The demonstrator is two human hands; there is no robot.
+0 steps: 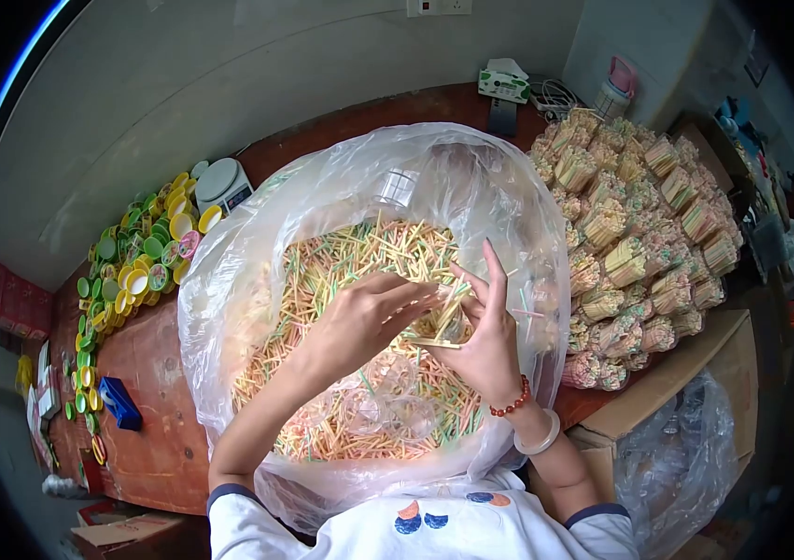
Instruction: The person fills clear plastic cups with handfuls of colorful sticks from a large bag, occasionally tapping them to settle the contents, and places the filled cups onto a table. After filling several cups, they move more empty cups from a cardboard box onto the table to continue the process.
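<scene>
A large clear plastic bag [229, 271] lies open on the table, filled with short thin sticks [350, 252] in yellow, pink and green. Over the sticks, my left hand [364, 317] comes in from the left, its fingers together at a small clear container [443, 322] with sticks in it. My right hand [490, 331] is wrapped round the container's right side, with its index finger raised. Several clear containers [387, 397] lie among the sticks below my hands. Another clear container [399, 188] rests on the bag's far part.
Right of the bag is a big pile of filled containers [625, 261], with a cardboard box [714, 373] below. Yellow and green lids [140, 252], a white scale [222, 182] and a blue object [120, 404] are on the left. A tissue box [504, 84] stands behind.
</scene>
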